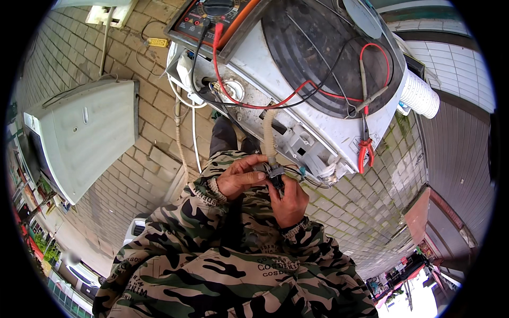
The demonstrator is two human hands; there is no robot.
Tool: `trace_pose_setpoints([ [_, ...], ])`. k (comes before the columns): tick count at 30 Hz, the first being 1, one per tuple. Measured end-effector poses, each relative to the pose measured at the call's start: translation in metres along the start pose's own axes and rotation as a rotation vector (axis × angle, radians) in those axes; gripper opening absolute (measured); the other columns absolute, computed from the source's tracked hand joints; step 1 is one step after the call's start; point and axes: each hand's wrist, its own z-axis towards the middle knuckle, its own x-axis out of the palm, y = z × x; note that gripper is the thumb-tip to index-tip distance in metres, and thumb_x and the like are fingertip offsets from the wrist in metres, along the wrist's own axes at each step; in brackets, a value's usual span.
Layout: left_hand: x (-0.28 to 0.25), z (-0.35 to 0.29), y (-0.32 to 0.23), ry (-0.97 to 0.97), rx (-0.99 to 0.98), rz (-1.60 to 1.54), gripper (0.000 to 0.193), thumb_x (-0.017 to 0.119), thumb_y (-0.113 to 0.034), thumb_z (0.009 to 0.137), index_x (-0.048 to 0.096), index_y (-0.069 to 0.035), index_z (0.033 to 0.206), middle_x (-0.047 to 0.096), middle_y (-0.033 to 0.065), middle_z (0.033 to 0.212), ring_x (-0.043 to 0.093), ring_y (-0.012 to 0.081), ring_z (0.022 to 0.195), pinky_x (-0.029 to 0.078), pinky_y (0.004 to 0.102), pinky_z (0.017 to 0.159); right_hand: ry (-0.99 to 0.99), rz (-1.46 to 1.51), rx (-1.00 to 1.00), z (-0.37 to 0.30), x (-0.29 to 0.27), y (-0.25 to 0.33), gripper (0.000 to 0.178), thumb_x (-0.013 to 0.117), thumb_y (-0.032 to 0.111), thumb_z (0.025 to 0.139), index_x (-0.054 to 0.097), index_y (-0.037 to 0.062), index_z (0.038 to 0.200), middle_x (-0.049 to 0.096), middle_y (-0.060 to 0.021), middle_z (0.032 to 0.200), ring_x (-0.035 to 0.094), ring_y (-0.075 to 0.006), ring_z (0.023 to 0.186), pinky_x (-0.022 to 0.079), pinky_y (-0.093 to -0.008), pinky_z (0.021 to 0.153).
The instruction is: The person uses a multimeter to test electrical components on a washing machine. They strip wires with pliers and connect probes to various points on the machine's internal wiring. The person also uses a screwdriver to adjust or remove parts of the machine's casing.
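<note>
A: In the head view, where do we locate the hands?

B: We find the left hand [241,177] and the right hand [290,201] close together in front of the body. Both have their fingers closed on a small dark fitting [275,179]; the left grips from the left side, the right from below and the right.

A: Where is the fitting?

B: We see it just below the near edge of the white appliance [344,130], at the lower end of a beige corrugated hose [269,135]. Thin wires [290,168] show just beside it.

A: What do we note on the appliance?

B: We note a large dark round panel [281,58], a multimeter [212,10] at the upper left, and a red lead [309,82] running across from the multimeter. Red-handled pliers [366,151] lie at the right corner.

A: And to the left?

B: We observe a pale panel [87,132] over the brick paving [154,122], well apart from both hands.
</note>
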Motion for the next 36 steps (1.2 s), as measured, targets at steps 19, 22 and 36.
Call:
trace_pose_setpoints([
  [19,0.021,0.025,-0.005,0.086,-0.007,-0.101,0.043,0.054,-0.032,0.106,0.056,0.001,0.134,0.061,0.0163,0.133,0.062,0.0282,0.120,0.052,0.0431,0.101,0.404,0.956,0.608,0.014,-0.019,-0.006,0.021,0.067,0.010,0.099,0.060,-0.0056,0.111,0.069,-0.0108,0.096,0.068,-0.0149,0.077,0.058,-0.0277,0.069],
  [22,0.022,0.029,-0.006,0.088,-0.014,-0.106,0.038,0.052,-0.028,0.107,0.060,0.001,0.131,0.064,0.0167,0.131,0.066,0.0279,0.111,0.057,0.0422,0.088,0.462,1.079,0.671,0.021,-0.025,-0.010,0.023,0.066,0.013,0.099,0.060,-0.0060,0.111,0.070,-0.0106,0.095,0.067,-0.0133,0.076,0.057,-0.0273,0.068],
  [36,0.031,0.036,-0.019,-0.179,-0.114,0.143,0.028,0.063,-0.023,0.102,0.070,0.002,0.115,0.073,0.0126,0.111,0.071,0.0226,0.103,0.058,0.0383,0.090,0.261,0.452,0.382,0.023,-0.028,-0.002,0.027,0.080,0.013,0.084,0.066,-0.0037,0.100,0.070,-0.0159,0.077,0.071,-0.0238,0.068,0.054,-0.0357,0.062],
])
